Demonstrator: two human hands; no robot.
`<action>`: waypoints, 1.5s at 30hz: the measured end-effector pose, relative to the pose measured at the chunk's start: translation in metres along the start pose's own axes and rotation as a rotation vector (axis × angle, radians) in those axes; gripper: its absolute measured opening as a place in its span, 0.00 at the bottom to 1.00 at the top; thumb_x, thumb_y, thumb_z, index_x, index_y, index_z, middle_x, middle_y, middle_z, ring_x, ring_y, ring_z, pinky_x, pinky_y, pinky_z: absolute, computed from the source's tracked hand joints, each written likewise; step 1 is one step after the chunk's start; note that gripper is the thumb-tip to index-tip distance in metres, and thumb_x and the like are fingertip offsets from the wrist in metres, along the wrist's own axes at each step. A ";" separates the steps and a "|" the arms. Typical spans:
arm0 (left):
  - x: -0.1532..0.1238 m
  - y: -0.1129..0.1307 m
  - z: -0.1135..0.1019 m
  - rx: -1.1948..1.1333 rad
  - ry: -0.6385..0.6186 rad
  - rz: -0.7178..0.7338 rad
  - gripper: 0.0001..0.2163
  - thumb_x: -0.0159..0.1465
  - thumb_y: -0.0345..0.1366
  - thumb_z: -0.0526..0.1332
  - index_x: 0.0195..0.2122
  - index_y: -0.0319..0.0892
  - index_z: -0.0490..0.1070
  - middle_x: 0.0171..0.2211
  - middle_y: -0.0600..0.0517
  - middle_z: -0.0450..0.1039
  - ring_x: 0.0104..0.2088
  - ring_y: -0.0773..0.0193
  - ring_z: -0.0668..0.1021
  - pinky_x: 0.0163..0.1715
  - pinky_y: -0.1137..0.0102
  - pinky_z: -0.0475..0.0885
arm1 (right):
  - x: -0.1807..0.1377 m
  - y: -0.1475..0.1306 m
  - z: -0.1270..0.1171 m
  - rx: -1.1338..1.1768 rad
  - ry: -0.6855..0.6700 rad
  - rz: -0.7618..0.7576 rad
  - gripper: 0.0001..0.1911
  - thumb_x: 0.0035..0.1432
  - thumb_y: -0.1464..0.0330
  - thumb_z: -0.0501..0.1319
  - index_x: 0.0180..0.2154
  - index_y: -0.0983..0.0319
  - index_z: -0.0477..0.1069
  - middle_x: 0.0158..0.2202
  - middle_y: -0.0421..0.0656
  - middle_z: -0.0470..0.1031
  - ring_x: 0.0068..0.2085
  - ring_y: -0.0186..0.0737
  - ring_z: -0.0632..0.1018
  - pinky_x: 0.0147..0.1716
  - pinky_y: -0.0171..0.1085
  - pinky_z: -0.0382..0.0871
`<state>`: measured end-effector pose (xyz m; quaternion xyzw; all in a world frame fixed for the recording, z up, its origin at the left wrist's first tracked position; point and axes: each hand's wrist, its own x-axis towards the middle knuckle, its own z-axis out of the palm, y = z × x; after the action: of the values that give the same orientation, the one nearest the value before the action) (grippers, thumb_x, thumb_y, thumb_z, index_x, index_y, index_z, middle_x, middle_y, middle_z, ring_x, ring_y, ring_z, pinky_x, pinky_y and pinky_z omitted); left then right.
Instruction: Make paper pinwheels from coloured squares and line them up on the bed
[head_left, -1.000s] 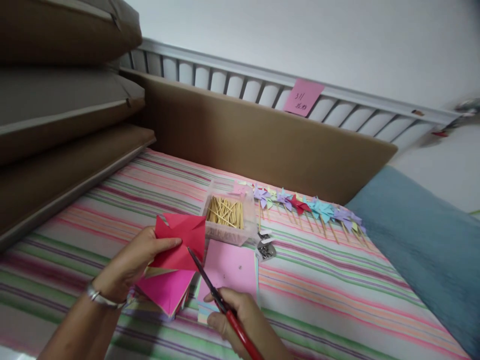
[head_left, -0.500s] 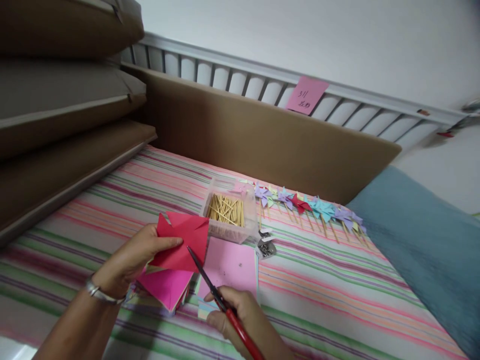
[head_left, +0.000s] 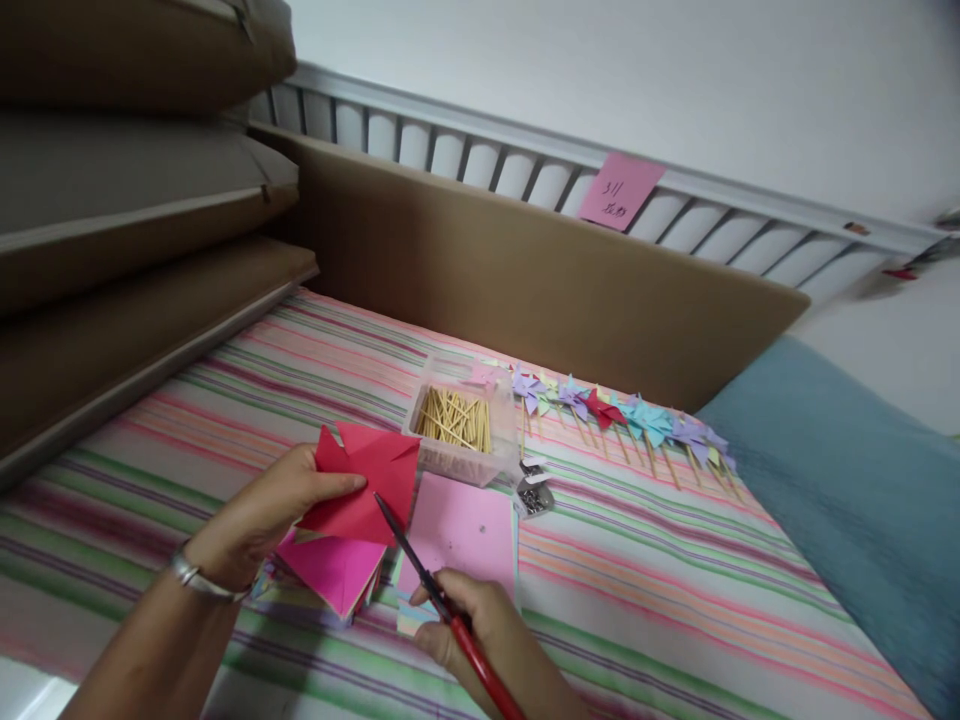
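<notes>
1. Left hand [head_left: 281,505]: lower left of centre, grasping the red paper [head_left: 375,465]. The thumb lies flat on its upper face; the other fingers are mostly hidden beneath, and their exact grip cannot be told. A silver-coloured bracelet [head_left: 199,578] sits on the wrist.
2. Red paper: left of centre in the lower half, tilted, with slits visible along its upper edge and at its upper right corner.
3. Right hand [head_left: 487,640]: bottom centre, fingers closed around the red-handled tool [head_left: 420,560]. Its dark shank runs to the upper left, and the pointed tip lies over the red paper; contact cannot be confirmed.
4. Magenta paper [head_left: 341,575]: directly below the red paper in the frame, atop a pile of coloured sheets.
5. Pink sheet [head_left: 461,530]: lower centre, uppermost of a second stack, partly covered by the right hand, with small dark marks on its face.
6. Clear plastic box [head_left: 506,440]: centre, containing thin wooden sticks [head_left: 454,420].
7. Small pack of metal pieces [head_left: 535,495]: just beside the box's lower right corner.
8. Paper pinwheels [head_left: 606,408]: right of centre, in a row on sticks, lying on the striped cloth [head_left: 675,580].
9. Brown board [head_left: 510,240]: upper centre, behind the row.
</notes>
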<state>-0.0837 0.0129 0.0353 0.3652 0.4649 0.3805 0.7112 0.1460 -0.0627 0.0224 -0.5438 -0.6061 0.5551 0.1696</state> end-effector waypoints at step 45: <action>0.020 -0.048 0.068 0.355 -0.349 -0.097 0.04 0.50 0.33 0.65 0.26 0.38 0.75 0.20 0.54 0.74 0.20 0.66 0.71 0.22 0.73 0.62 | 0.009 0.031 -0.026 0.134 0.547 -0.318 0.20 0.46 0.76 0.59 0.44 0.60 0.67 0.29 0.35 0.66 0.27 0.31 0.68 0.28 0.30 0.64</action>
<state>-0.0052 -0.0022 0.0062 0.5219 0.4115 0.1894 0.7228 0.1786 -0.0491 0.0012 -0.5589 -0.5776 0.3934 0.4465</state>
